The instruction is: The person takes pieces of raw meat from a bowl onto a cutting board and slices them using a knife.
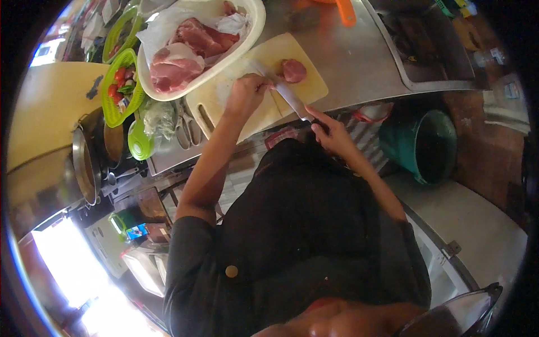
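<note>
My right hand (335,136) is wrapped round the dark handle of a kitchen knife (291,98). The long blade slants up and left across the pale cutting board (311,90). Close beside the blade, my left hand (246,94) is closed with its fingertips pinched together; what they hold, if anything, is too small to make out. A small round piece of red meat (293,71) lies on the board beyond the knife. At the board's far left stands a white tub (259,25) with large chunks of raw meat (178,67) and a crumpled plastic bag.
A green basket (106,109) holds tomatoes and other vegetables. Scissors (188,132) and a plastic bag (159,118) lie left of the board. An orange handle (346,12) and a metal sink (412,85) are to the right. A green bucket (418,146) stands below the counter.
</note>
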A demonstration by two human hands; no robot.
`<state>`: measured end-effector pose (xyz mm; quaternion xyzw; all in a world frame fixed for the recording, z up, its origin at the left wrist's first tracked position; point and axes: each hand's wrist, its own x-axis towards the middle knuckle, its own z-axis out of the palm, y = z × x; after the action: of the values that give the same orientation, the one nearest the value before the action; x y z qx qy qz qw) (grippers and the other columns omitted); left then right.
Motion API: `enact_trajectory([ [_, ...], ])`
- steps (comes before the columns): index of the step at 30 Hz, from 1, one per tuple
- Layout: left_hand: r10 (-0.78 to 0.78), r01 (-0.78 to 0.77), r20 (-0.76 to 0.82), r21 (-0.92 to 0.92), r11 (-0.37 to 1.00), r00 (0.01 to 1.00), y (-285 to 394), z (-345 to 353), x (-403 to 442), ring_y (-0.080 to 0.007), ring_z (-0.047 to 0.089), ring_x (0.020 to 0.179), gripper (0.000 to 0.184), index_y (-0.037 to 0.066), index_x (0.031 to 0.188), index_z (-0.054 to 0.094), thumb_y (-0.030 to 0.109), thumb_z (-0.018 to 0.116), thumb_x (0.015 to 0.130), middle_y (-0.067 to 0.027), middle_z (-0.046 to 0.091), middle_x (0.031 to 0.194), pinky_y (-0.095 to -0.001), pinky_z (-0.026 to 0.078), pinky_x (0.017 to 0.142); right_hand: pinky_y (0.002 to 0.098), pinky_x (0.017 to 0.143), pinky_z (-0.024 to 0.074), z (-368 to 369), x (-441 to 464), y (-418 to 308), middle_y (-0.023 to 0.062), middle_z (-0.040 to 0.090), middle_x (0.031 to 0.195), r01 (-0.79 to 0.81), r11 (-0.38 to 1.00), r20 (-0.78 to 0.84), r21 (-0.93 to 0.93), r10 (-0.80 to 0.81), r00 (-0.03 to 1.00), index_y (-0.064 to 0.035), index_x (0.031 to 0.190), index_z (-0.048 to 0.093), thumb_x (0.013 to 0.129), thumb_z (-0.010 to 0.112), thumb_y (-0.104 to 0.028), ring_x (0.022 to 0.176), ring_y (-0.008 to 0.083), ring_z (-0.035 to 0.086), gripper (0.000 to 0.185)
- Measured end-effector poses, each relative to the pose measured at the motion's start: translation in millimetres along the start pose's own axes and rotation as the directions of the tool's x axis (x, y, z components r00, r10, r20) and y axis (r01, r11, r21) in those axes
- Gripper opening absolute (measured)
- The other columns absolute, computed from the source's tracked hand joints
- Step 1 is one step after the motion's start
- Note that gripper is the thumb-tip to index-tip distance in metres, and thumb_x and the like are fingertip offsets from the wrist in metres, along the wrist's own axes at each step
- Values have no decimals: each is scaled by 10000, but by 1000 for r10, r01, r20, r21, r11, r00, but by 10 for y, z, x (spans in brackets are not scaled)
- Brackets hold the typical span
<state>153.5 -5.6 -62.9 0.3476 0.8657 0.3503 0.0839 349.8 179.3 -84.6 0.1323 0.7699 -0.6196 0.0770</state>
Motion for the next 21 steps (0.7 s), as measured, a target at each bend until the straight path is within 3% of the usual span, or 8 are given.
enact_trajectory([
  [2,-35,35,-1,-11,999,999,15,6,-23,-304,633,778,109,68,828,715,60,616,783,-126,662,817,-384,508,741,334,987,418,-6,-76,93,141,572,1275,-3,1000,2,21,3,1000,-156,1339,497,878,552,-68,1161,234,563,473],
  [4,-21,22,-25,60,998,999,-9,37,-39,-320,632,786,102,68,839,713,87,624,794,-133,660,835,-393,508,744,291,842,401,-53,-242,232,75,542,1094,54,997,17,48,-55,998,-165,1365,472,895,536,-61,979,168,506,485],
  [5,-11,14,-38,98,995,999,-19,46,-41,-328,631,790,101,68,844,712,101,628,799,-137,660,844,-397,508,745,250,682,395,-76,-330,316,16,517,902,137,989,20,61,-138,990,-182,1388,448,912,524,-61,780,107,462,497],
  [7,-51,57,-86,63,996,995,6,63,-68,-344,628,802,105,59,850,707,121,635,807,-150,656,857,-406,507,747,205,518,386,-127,-437,371,-40,490,708,166,982,42,89,-170,985,-202,1413,424,932,510,-67,581,43,417,507],
  [8,-72,77,-108,44,996,992,11,70,-77,-352,626,808,110,54,853,704,132,638,812,-157,655,864,-410,506,748,201,515,383,-152,-476,397,-38,488,706,111,988,61,103,-118,991,-203,1413,422,934,509,-72,580,41,417,504],
  [13,-36,38,-125,9,999,992,-61,91,-79,-356,628,813,126,30,851,696,138,640,818,-173,651,865,-413,508,742,318,1020,371,-38,-245,36,126,541,1323,-91,988,60,128,84,995,-83,1337,489,894,526,-65,1208,210,513,445],
  [20,-40,43,-149,15,999,988,-8,89,-112,-348,625,818,112,39,842,693,121,619,823,-157,651,856,-412,509,754,325,989,400,27,-130,39,150,551,1304,-33,993,80,116,24,997,-99,1337,493,884,536,-65,1165,213,542,456],
  [21,-25,31,-161,33,999,987,-15,96,-112,-346,623,816,111,40,838,692,121,617,824,-155,651,855,-413,509,754,302,909,397,-1,-216,84,118,540,1200,-18,991,84,130,7,996,-119,1347,484,894,531,-72,1065,182,524,458],
])
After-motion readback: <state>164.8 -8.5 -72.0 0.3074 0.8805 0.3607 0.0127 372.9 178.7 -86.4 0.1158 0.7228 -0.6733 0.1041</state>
